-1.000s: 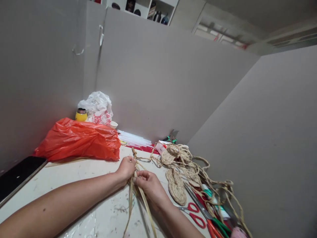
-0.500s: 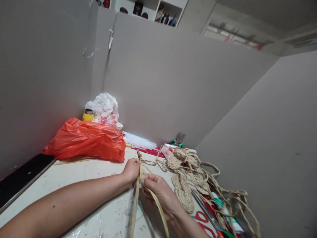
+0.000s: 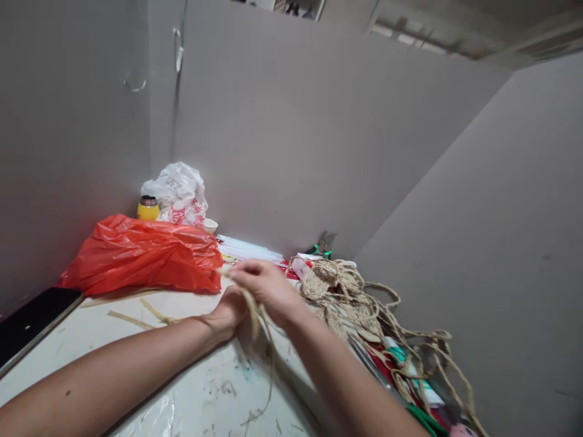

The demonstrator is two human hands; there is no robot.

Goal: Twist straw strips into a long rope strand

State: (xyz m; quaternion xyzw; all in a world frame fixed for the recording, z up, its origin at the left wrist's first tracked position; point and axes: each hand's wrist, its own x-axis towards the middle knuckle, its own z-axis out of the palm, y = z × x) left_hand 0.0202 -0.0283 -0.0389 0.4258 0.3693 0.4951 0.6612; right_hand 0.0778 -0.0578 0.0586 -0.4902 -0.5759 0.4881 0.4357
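Note:
My right hand (image 3: 266, 291) is crossed over my left, its thumb and fingers pinched on a pale flat straw strip (image 3: 252, 312). The strip's tip shows past the fingertips, and its loose length bends down below the hand in a blur. My left hand (image 3: 230, 311) lies just under the right, closed around the gathered straw, with its fingers mostly covered. More straw ends (image 3: 131, 320) stick out to the left, behind my left forearm. Coiled bundles of twisted straw cord (image 3: 359, 303) are heaped to the right of my hands.
A red plastic bag (image 3: 150, 255) lies at the back left, with a yellow jar (image 3: 148, 208) and a white bag (image 3: 180, 188) behind it. A phone (image 3: 36, 328) rests at the left edge. Green-handled pliers (image 3: 323, 249) stand by the grey partition (image 3: 291, 133).
My right hand has moved up and left across my left hand, carrying a strip with it. Straw ends now show left of my left forearm. The view has shifted slightly.

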